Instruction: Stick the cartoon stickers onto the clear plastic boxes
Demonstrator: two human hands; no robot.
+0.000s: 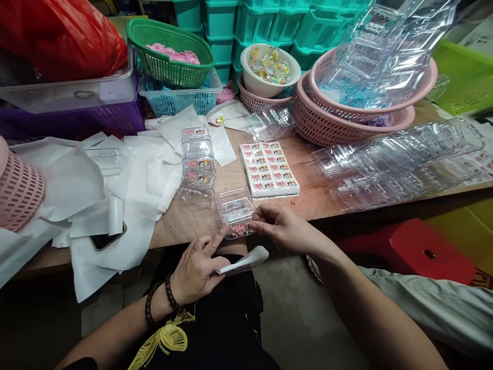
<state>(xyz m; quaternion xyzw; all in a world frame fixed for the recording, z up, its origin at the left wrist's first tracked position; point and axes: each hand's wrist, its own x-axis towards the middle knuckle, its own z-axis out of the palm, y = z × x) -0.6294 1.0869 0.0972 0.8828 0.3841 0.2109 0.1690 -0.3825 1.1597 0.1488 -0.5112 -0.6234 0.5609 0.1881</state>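
Observation:
A clear plastic clamshell box (234, 201) lies with its lid raised at the table's front edge. On its near face is a printed sticker (238, 229) with pink lettering. My right hand (278, 226) pinches the sticker's right end between thumb and forefinger. Between the thumb and curled fingers of my left hand (200, 264) is a curled white sticker sheet (246, 259), and the left forefinger rests on the box's left side. Just behind the box lies a stack of sticker sheets (270, 169). To its left, several stickered clear boxes (197, 163) stand in a row.
White backing papers (134, 180) cover the left side, partly over a phone (109, 237). Stacks of clear boxes (396, 154) lie at right. Behind are pink baskets (327, 121), a white bowl (259, 87) and a green basket (169, 72). A red stool (419, 252) stands below the table.

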